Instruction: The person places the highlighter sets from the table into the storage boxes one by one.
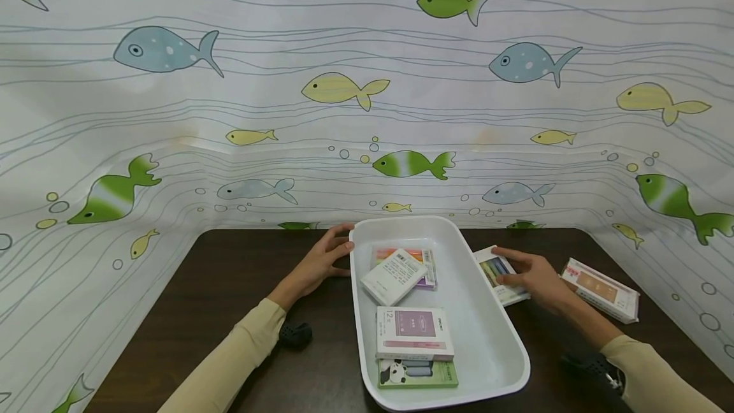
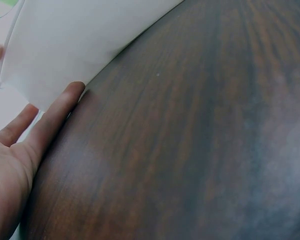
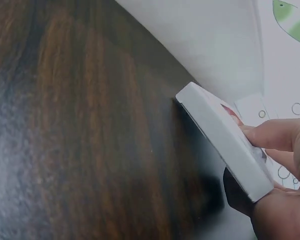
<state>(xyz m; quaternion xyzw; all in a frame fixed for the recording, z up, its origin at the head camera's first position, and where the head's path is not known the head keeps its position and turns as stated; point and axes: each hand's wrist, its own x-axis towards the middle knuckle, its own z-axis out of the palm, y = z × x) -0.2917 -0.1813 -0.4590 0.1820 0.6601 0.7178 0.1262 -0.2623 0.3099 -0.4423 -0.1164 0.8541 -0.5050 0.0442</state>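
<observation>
A deep white tray (image 1: 487, 343) stands on the dark table, with several stationery boxes in it. My left hand (image 1: 321, 257) rests against the tray's upper left side, its fingers spread and fairly straight. My right hand (image 1: 536, 276) pinches a white box with coloured sticks (image 1: 497, 273) in its window, just outside the tray's right wall. Partly behind that hand lies a longer white box with an orange-brown panel (image 1: 602, 289). Beside the right fingers (image 3: 275, 134), the right wrist view shows a white box edge-on; which of the two it is I cannot tell.
Inside the tray are a white printed box (image 1: 394, 278) over a colourful pack (image 1: 429, 276), and a pink-and-white box (image 1: 414, 336) overlapping a green panda box (image 1: 421, 375). Fish-patterned cloth (image 1: 344, 190) rises behind and beside the table (image 1: 241, 279).
</observation>
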